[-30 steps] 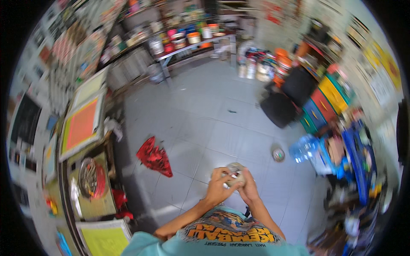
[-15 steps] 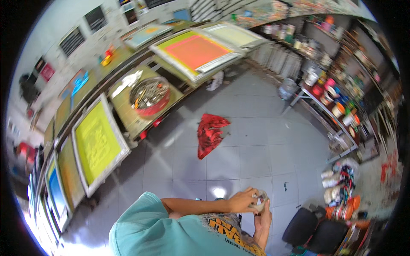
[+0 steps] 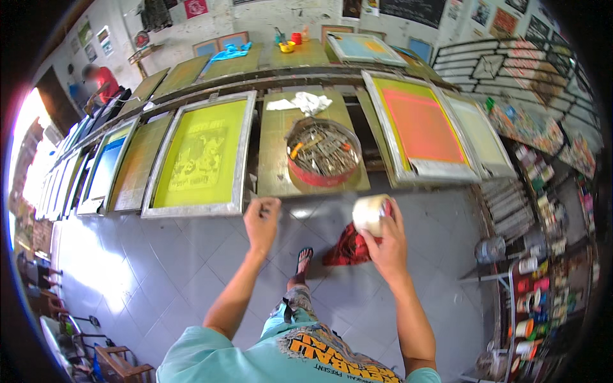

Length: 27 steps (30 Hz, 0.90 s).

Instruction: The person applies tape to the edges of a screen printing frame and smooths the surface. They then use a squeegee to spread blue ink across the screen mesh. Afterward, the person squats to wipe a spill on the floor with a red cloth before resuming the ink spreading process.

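Observation:
My right hand [image 3: 386, 246] grips a roll of pale tape [image 3: 368, 214], held low in front of the table edge, with a crumpled red cloth [image 3: 341, 258] on the floor behind it. My left hand [image 3: 260, 226] is apart from the roll, fingers curled together near the lower edge of a yellow screen frame [image 3: 197, 208]; whether anything is pinched in them I cannot make out. Between the screens a red-rimmed round tub [image 3: 319, 153] of metal tools sits on a board [image 3: 272, 182], below a crumpled white cloth [image 3: 306, 103].
A pink-orange screen [image 3: 424, 124] lies right of the board, more screens [image 3: 105, 167] to the left. A person [image 3: 105, 83] in red works at the far left. A metal-legged shelf [image 3: 511, 287] with pots lines the right. A wooden chair [image 3: 124, 367] stands lower left; my foot [image 3: 304, 258] is below me.
The view has swung left to face the screen table. My hands, earlier together on the roll, are now apart: my left hand has let go, and the roll stays in my right.

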Each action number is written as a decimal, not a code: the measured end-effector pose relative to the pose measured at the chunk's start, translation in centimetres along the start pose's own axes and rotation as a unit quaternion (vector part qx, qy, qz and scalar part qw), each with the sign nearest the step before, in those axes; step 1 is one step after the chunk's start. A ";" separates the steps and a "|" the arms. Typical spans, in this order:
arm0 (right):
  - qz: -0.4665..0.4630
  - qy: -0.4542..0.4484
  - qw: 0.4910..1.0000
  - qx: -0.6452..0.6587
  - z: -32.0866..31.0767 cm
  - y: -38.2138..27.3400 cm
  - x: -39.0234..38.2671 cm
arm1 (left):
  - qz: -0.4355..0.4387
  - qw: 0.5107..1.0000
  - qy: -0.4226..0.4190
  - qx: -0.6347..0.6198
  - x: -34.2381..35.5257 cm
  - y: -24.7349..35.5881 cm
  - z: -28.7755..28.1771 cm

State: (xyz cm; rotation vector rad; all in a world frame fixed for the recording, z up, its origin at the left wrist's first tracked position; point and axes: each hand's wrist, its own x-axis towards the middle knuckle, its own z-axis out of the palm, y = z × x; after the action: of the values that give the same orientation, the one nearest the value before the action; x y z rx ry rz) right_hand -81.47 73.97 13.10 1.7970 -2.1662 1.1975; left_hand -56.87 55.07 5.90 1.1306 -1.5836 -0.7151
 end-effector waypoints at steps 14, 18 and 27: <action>0.021 -0.172 0.984 -0.049 15.4 6.9 20.6 | -0.047 0.886 -0.333 0.320 34.3 -17.1 21.7; 0.257 0.057 0.964 0.029 15.8 7.6 17.9 | -0.067 0.886 -0.333 0.315 36.5 -16.6 20.9; 0.490 -0.109 0.853 0.144 19.4 10.7 15.0 | 0.097 0.846 -0.344 0.395 38.9 -15.7 30.3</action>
State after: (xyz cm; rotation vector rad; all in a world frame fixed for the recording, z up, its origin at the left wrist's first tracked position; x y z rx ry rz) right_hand -87.55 50.31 2.07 0.8084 -3.3534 1.5645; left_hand -82.26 10.66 -1.80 1.3195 -2.7264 -0.3159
